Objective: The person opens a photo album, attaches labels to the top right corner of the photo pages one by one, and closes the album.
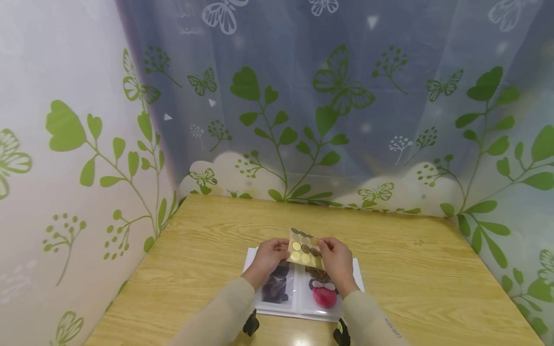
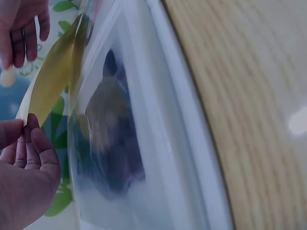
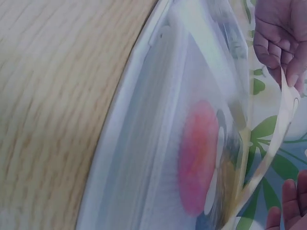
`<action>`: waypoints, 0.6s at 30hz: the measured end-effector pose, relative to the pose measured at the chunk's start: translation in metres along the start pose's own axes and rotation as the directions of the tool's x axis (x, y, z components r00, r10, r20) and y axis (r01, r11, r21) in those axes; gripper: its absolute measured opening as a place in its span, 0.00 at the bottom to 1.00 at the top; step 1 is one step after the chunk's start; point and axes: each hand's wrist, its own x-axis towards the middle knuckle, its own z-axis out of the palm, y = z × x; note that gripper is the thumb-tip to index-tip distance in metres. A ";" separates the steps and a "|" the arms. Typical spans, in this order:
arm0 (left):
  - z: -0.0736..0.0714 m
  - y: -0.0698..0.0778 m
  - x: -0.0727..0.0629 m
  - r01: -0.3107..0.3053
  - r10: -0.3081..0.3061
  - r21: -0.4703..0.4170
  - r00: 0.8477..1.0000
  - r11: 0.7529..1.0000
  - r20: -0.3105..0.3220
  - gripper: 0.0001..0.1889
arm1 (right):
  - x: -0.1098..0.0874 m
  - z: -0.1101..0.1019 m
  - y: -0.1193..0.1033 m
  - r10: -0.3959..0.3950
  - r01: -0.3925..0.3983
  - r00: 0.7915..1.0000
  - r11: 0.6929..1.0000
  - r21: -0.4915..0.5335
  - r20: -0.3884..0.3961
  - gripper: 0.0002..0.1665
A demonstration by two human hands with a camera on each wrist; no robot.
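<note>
My left hand pinches the left edge of a gold sheet of round stickers, thumb against fingers. The sheet is tilted up over an open album with clear pockets and bends in the left wrist view. At the sheet's upper right is my right hand. A small pale round sticker shows at that hand's fingertips in the left wrist view, its other fingers hanging loose. The album's left page holds a dark picture. On the right page is one with a red round shape, partly covered by the sheet.
The album lies near the front of a wood-grain table. A curtain with green leaves and butterflies hangs behind the table and along both sides. Black straps or mounts show below the wrists.
</note>
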 end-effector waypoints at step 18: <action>-0.017 0.014 0.039 0.000 0.011 0.149 0.997 0.989 -0.071 0.19 | -0.004 -0.007 0.011 0.007 -0.007 1.000 1.000 -0.013 -0.019 0.13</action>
